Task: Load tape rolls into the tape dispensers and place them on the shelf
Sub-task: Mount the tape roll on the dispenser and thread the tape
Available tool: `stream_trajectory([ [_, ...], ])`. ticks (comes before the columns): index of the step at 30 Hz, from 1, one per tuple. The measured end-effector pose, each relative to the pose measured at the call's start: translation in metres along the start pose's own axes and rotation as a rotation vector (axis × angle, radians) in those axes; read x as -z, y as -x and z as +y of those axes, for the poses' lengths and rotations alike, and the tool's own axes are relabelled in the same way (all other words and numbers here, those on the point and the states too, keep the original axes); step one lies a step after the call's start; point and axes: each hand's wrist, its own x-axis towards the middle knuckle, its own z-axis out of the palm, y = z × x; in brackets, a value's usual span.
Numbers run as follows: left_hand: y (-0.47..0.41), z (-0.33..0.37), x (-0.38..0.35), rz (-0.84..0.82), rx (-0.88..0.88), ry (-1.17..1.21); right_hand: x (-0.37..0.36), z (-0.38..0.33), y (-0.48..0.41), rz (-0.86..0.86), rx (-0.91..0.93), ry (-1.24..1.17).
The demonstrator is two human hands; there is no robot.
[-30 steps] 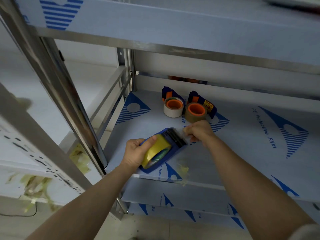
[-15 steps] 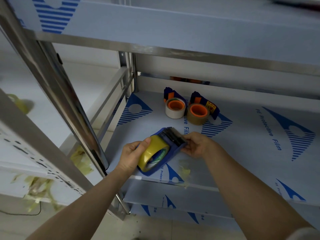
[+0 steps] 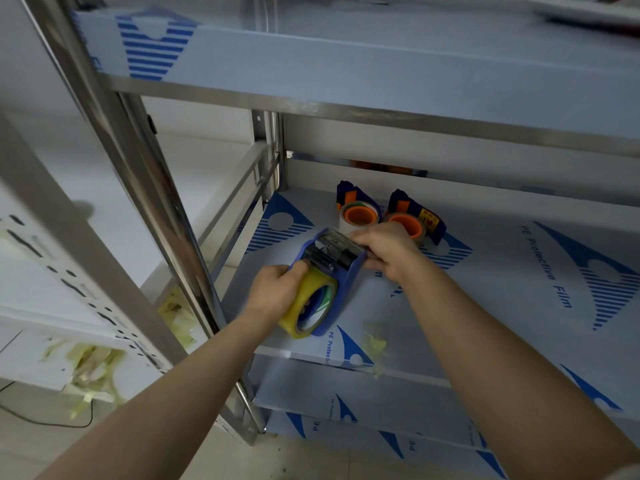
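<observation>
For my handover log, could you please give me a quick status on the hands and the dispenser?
Left hand grips yellow tape roll in blue dispenser. Right hand pinches its cutter end. Two loaded dispensers just behind, on shelf.

Left hand (image 3: 277, 292), right hand (image 3: 391, 252) on dispenser (image 3: 348, 277)

Shelf (image 3: 519, 306) surface lay open to the right, loaded dispensers (image 3: 360, 216) blocked the back, upper shelf (image 3: 381, 74) ran overhead, steel post (image 3: 162, 209) hemmed the left.

Storeroom, film-wrapped steel shelving (image 3: 346, 109), tiled floor (image 3: 311, 459)
</observation>
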Motion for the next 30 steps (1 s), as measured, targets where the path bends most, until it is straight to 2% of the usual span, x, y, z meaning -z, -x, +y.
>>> stream_trajectory([
  [3, 0.006, -0.003, 0.0, -0.015, 0.04, 0.194, 0.007, 0.0, 0.004, -0.075, -0.018, 0.035],
  [7, 0.01, -0.004, -0.001, 0.024, 0.026, 0.219, 0.01, 0.002, 0.007, -0.121, -0.023, 0.033],
  [16, 0.011, -0.005, -0.007, 0.035, 0.043, 0.264, 0.005, 0.012, 0.012, 0.019, -0.057, -0.172],
  [21, 0.013, -0.003, -0.009, 0.026, 0.009, 0.246, 0.014, 0.02, 0.012, -0.022, -0.12, -0.295],
  [26, 0.011, -0.003, -0.008, -0.001, -0.018, 0.218, 0.03, 0.005, 0.016, -0.123, -0.02, 0.014],
  [30, 0.007, -0.005, -0.007, -0.014, -0.014, 0.215, 0.029, -0.007, 0.016, -0.164, 0.043, 0.173],
])
